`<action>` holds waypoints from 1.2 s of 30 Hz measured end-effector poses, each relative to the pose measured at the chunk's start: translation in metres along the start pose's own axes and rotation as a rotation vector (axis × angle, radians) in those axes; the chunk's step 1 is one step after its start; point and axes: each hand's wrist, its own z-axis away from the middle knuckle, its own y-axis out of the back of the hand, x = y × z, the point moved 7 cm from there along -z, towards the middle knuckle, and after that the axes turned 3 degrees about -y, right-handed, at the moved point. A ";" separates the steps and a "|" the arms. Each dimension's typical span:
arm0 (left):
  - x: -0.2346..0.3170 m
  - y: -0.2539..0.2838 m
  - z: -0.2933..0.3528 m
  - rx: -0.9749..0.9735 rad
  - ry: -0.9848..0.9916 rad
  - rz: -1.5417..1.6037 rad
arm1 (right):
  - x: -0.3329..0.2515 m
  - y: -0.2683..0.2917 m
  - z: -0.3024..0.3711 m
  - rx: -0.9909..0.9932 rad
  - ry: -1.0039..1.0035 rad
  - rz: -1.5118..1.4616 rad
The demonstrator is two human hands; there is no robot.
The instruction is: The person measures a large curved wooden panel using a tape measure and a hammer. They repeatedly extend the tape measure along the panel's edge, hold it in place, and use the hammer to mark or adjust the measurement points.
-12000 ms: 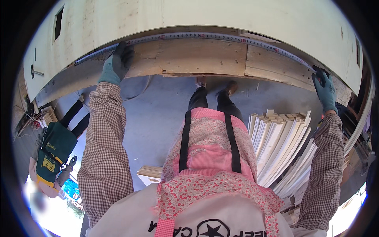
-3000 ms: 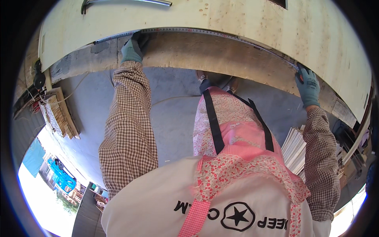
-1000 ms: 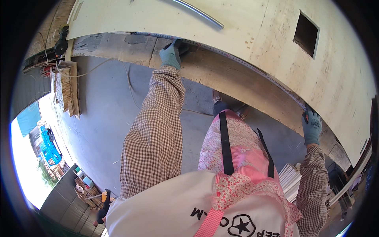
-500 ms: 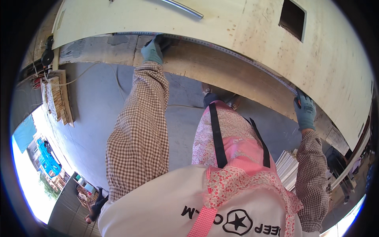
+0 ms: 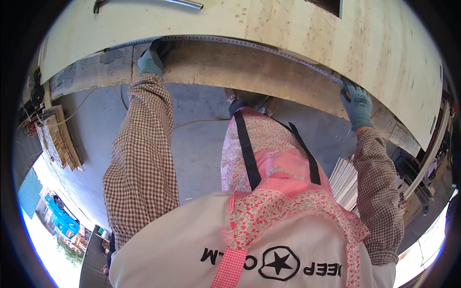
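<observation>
A steel measuring tape (image 5: 230, 41) lies stretched along the near edge of a pale plywood sheet (image 5: 269, 21). My left hand (image 5: 152, 61), in a grey-blue glove with dark fingers, closes on the tape at the edge, left of the middle. Its fingertips are partly hidden by the board edge. Some tape runs on to the left beyond it. Farther right, my right hand (image 5: 357, 103), gloved alike, grips the tape's right end against the sheet's edge. A weathered timber plank (image 5: 230, 65) runs below the edge, between my hands.
A claw hammer (image 5: 185, 4) with a metal handle lies on the sheet, near a square cutout (image 5: 329, 5). Stacked wood strips (image 5: 61, 137) stand at left on the grey floor (image 5: 197, 153), where a cable (image 5: 201, 121) trails. More pale strips (image 5: 345, 177) lie at right.
My view has shifted, so the sheet, hammer and both hands appear farther left and higher. Both hands keep their places along the tape.
</observation>
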 end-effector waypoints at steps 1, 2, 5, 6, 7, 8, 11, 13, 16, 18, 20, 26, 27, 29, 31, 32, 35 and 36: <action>0.001 0.000 0.002 0.006 0.019 -0.036 | 0.000 0.001 0.000 0.011 0.002 -0.002; 0.000 0.000 0.002 0.010 0.040 -0.069 | 0.000 0.001 0.000 0.022 0.003 -0.002; -0.003 0.000 0.000 -0.019 0.068 -0.046 | 0.001 0.000 0.000 0.016 0.001 0.005; -0.005 0.001 -0.009 -0.082 0.001 -0.134 | 0.001 -0.001 0.001 0.000 -0.008 0.009; -0.010 0.006 -0.020 -0.146 -0.067 -0.222 | 0.001 -0.001 0.001 -0.017 -0.017 0.014; -0.006 0.008 -0.020 -0.164 -0.108 -0.242 | 0.000 0.000 0.000 -0.031 -0.018 0.011; 0.002 0.009 -0.018 -0.168 -0.182 -0.213 | -0.001 0.003 -0.002 -0.015 -0.007 0.009; 0.008 0.002 -0.008 -0.190 -0.259 -0.270 | 0.000 0.001 -0.002 -0.020 -0.012 0.013; -0.002 -0.005 -0.008 -0.098 -0.102 -0.063 | 0.003 -0.003 0.000 -0.033 -0.024 0.025; -0.002 0.001 -0.011 -0.089 -0.051 -0.052 | 0.001 -0.001 -0.001 -0.031 -0.015 0.021; -0.004 0.007 -0.020 -0.169 -0.111 -0.219 | 0.000 0.001 -0.002 -0.026 -0.015 0.020; -0.013 0.011 -0.031 -0.020 0.034 -0.064 | 0.002 -0.002 0.000 -0.023 -0.014 0.034; -0.010 0.019 -0.049 -0.118 -0.125 -0.213 | 0.001 0.000 -0.001 -0.012 -0.007 0.030; -0.009 0.036 -0.075 -0.247 -0.369 -0.462 | -0.002 0.001 -0.003 0.009 0.013 0.017; -0.006 0.033 -0.068 -0.258 -0.460 -0.595 | -0.002 0.000 -0.003 0.005 0.008 0.020; 0.001 0.015 -0.046 -0.244 -0.465 -0.633 | 0.000 0.000 -0.001 -0.001 -0.005 0.024; 0.021 -0.009 0.004 -0.184 -0.471 -0.687 | 0.001 0.000 0.000 -0.017 -0.010 0.033; 0.022 -0.009 0.008 -0.171 -0.458 -0.661 | 0.000 0.001 -0.001 -0.015 -0.005 0.039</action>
